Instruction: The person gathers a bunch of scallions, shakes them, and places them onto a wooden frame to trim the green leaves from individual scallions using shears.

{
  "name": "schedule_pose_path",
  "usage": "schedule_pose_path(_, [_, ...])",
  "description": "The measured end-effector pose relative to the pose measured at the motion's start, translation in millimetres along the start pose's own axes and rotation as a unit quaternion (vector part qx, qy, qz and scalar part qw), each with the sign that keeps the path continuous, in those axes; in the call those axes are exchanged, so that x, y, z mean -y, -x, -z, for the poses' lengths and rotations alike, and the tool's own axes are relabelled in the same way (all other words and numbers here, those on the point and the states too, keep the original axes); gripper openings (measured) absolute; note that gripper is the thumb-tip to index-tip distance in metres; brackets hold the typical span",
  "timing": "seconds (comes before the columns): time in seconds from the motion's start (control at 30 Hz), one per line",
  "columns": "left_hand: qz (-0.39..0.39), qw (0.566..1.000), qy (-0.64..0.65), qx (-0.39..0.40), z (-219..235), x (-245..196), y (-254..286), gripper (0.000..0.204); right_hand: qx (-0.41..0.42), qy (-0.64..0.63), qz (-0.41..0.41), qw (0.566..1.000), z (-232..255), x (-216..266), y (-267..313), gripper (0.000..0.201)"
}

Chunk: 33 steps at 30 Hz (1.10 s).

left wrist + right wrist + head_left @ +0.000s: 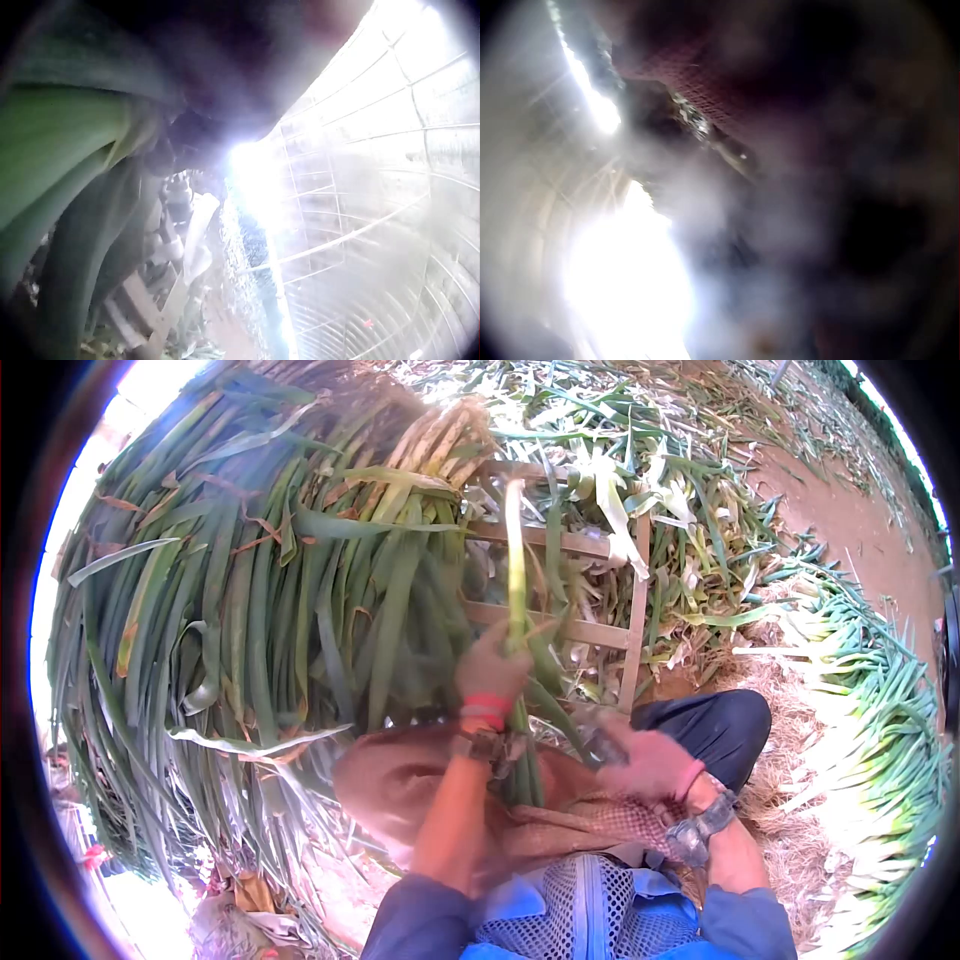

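My gloved left hand grips a long green onion around its stalk. Its pale root end points away from me, and its green leaves hang down over my lap. Broad green leaves fill the left side of the left wrist view. To the right, my gloved right hand is blurred, with its fingertips right at a loose leaf that slants down from the stalk. I cannot tell whether the fingers pinch that leaf. The right wrist view is mostly dark blur.
A thick pile of green onions lies at the left. Ahead is a wooden slatted frame, with stripped leaves heaped beyond it. A row of onions lies on the ground at the right. My bent knee is beside the frame.
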<state>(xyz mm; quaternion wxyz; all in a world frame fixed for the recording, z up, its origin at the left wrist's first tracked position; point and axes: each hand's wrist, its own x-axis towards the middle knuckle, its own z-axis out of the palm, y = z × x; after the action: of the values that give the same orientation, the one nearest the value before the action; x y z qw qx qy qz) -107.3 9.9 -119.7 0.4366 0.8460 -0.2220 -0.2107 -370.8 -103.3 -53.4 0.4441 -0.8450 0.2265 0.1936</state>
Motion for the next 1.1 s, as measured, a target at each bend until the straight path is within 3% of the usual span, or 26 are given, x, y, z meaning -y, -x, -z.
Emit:
schedule_pose_path(0.03, [0.001, 1.000, -0.002, 0.000, 5.0, -3.5, -3.1, 0.055, 0.001, -0.001, 0.001, 1.000, -3.4, 4.0, 0.0, 0.093])
schedule_pose_path(0.1, [-0.075, 0.996, 0.013, -0.056, 14.2, -9.4, -4.4, 0.056, -0.016, -0.032, 0.020, 0.999, -11.7, 16.1, 0.9, 0.094])
schedule_pose_path(0.13, [-0.016, 0.998, 0.046, -0.030, 22.8, -22.9, -2.7, 0.055, -0.016, -0.034, 0.021, 0.999, -10.5, 16.5, 3.4, 0.094])
schedule_pose_path(0.17, [-0.017, 0.998, 0.044, -0.031, 19.2, -18.7, -1.5, 0.055, -0.043, -0.037, -0.014, 0.998, -6.4, 17.1, 5.3, 0.093])
schedule_pose_path(0.23, [-0.089, 0.993, -0.011, -0.081, 13.1, -9.8, -3.7, 0.053, -0.100, -0.041, -0.071, 0.992, 3.9, 18.7, -1.0, 0.092])
schedule_pose_path(0.27, [-0.033, 0.995, -0.086, -0.023, 19.8, -31.9, 3.6, 0.047, -0.151, -0.078, 0.019, 0.985, 0.2, 8.8, 0.5, 0.090])
schedule_pose_path(0.33, [-0.042, 0.997, -0.063, 0.000, 15.8, -29.5, 9.7, 0.044, -0.174, -0.127, 0.024, 0.976, 2.9, 7.5, 5.5, 0.090])
schedule_pose_path(0.4, [-0.113, 0.947, -0.277, 0.118, -36.1, -2.3, 34.9, 0.046, -0.189, -0.192, 0.016, 0.963, 9.1, 5.3, 7.0, 0.091])
schedule_pose_path(0.43, [-0.111, 0.947, -0.279, 0.113, -39.6, 2.2, 47.7, 0.046, -0.187, -0.192, 0.023, 0.963, 9.6, 2.8, 5.5, 0.091])
schedule_pose_path(0.5, [-0.190, 0.955, -0.160, 0.160, -40.4, 7.6, 61.0, 0.049, -0.192, -0.114, 0.073, 0.972, 9.3, -0.3, 0.6, 0.091])
schedule_pose_path(0.6, [-0.204, 0.960, -0.185, -0.045, 20.9, -2.0, 28.6, 0.051, -0.194, -0.186, 0.028, 0.963, 15.4, 12.8, -1.1, 0.091])
schedule_pose_path(0.63, [-0.200, 0.946, -0.224, -0.122, 52.5, -4.0, 18.3, 0.055, -0.194, -0.222, 0.002, 0.956, 16.0, 16.0, -2.8, 0.091])
schedule_pose_path(0.7, [-0.062, 0.895, -0.389, -0.211, 103.5, -11.1, 16.0, 0.070, -0.199, -0.234, 0.027, 0.951, 4.5, 10.7, -13.0, 0.091])
schedule_pose_path(0.77, [-0.009, 0.913, -0.358, -0.197, 137.0, 36.0, 22.1, 0.093, -0.171, -0.243, 0.069, 0.952, -6.0, 4.8, -23.6, 0.090])
schedule_pose_path(0.8, [-0.007, 0.911, -0.362, -0.199, 136.3, 49.6, 33.1, 0.093, -0.170, -0.189, 0.099, 0.962, -1.0, 11.7, -26.1, 0.090])
schedule_pose_path(0.87, [0.012, 0.845, -0.486, -0.223, 135.0, 67.4, 48.1, 0.110, -0.154, -0.188, 0.110, 0.964, -1.2, 14.6, -32.6, 0.090])
schedule_pose_path(1.0, [-0.010, 0.838, -0.471, -0.276, 140.2, 88.9, 27.3, 0.111, -0.118, -0.185, 0.127, 0.967, 3.8, 18.4, -35.6, 0.090])
schedule_pose_path(1.07, [0.139, 0.874, -0.431, -0.176, 150.3, 92.0, 1.9, 0.105, -0.113, -0.190, 0.135, 0.966, 5.9, 14.8, -33.8, 0.090])
schedule_pose_path(1.1, [0.139, 0.874, -0.432, -0.176, 150.2, 91.4, -2.6, 0.105, -0.106, -0.188, 0.128, 0.968, 5.5, 10.5, -31.6, 0.090])
